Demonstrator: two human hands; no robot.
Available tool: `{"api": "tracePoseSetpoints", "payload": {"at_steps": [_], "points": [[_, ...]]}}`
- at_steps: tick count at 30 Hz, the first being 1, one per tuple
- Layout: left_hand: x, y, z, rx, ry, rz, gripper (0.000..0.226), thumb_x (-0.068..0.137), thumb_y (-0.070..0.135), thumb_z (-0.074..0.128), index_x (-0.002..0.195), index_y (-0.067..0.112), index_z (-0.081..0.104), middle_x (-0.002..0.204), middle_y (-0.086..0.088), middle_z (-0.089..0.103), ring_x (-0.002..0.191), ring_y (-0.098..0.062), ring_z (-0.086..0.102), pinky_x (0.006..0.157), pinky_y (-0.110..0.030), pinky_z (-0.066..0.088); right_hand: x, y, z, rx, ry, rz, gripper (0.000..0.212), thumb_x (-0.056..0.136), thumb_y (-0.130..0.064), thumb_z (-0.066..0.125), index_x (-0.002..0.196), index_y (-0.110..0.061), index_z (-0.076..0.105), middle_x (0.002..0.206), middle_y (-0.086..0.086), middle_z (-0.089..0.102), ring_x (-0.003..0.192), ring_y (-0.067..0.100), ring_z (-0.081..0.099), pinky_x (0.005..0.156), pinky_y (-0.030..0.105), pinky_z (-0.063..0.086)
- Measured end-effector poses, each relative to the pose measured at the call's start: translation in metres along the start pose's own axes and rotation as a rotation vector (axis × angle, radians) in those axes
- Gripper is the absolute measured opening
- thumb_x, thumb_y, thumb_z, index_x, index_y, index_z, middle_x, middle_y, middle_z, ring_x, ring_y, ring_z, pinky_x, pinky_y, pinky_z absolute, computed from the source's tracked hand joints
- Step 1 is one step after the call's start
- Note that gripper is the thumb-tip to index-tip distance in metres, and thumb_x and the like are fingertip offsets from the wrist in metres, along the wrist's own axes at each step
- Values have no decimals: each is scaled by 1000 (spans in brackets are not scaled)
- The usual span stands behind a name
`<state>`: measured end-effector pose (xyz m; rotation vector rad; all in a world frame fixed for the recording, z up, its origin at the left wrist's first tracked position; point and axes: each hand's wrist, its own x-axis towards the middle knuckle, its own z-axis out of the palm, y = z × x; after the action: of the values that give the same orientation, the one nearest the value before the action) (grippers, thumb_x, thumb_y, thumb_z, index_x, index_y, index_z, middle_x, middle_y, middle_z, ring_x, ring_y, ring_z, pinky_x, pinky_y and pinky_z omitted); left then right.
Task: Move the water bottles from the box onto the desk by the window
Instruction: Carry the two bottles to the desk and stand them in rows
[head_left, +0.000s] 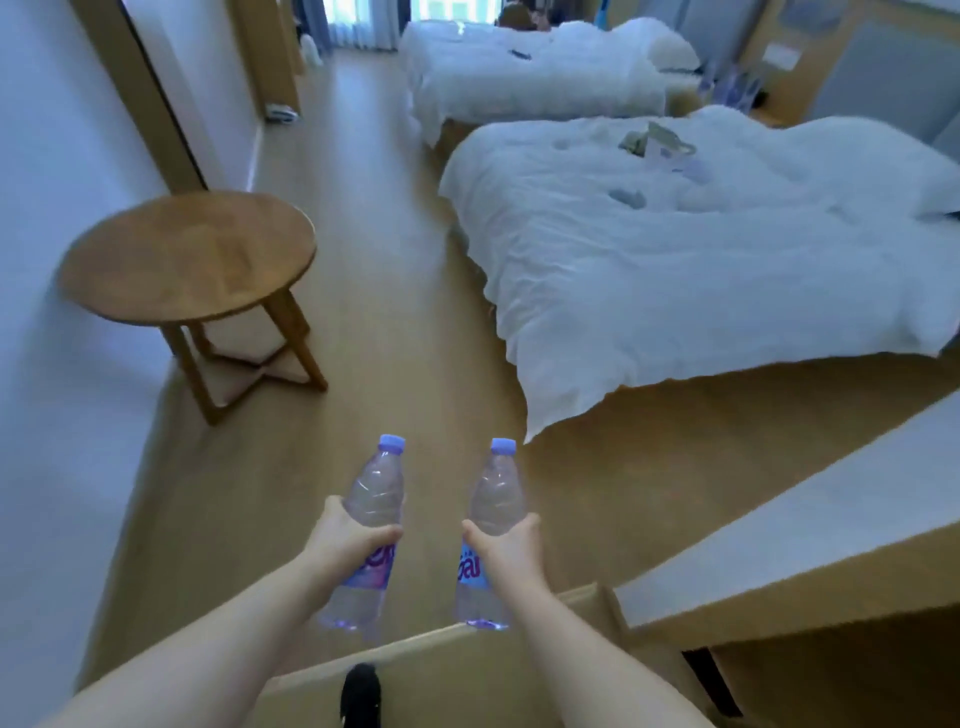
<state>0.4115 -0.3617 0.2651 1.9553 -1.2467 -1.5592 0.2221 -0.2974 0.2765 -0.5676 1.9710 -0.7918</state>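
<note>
carrying step: left hand (349, 540) grips one bottle (375, 486), right hand (511, 543) another bottle (497, 488); next, walk toward the window (363, 10) at 12 o'clock.

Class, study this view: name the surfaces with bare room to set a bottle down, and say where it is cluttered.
The round wooden table by the left wall shows a bare top. The floor strip between that table and the near bed is open. The near bed carries scattered items. Both the left hand and right hand grip bottles.
</note>
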Motion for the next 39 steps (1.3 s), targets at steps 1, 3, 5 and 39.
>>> {"api": "tracePoseSetpoints", "payload": {"at_steps": [1,3,5,39], "points": [[8,14,-13,-33,21,-6,88,29,42,79,106,7,54,96,-11,68,84,-22,68,76,-36,56,8,-21,12,-8,-4,-20,57,75,-35,79,106,-11,38,101,4,59,90,25,63,85,40,53],[29,44,-39,-70,58,10,91,29,42,79,108,8,49,98,-9,66,87,-23,67,82,-38,55,25,-62,36,-19,-8,-61,57,74,-36,79,106,-11,39,100,5,60,90,25,64,84,42,55],[49,73,-62,-49,78,35,81,43,36,86,108,10,44,100,-5,63,92,-23,64,87,-39,52,40,-102,58,-29,-20,-102,57,75,-36,79,109,-11,40,102,6,61,90,24,65,81,40,55],[559,555,-173,4,491,133,72,71,37,80,122,14,35,111,-5,55,97,-27,59,82,-38,52,530,-656,206,-128,-150,-441,56,76,-43,77,108,-19,37,107,-1,55,89,14,61,74,31,56]]}}
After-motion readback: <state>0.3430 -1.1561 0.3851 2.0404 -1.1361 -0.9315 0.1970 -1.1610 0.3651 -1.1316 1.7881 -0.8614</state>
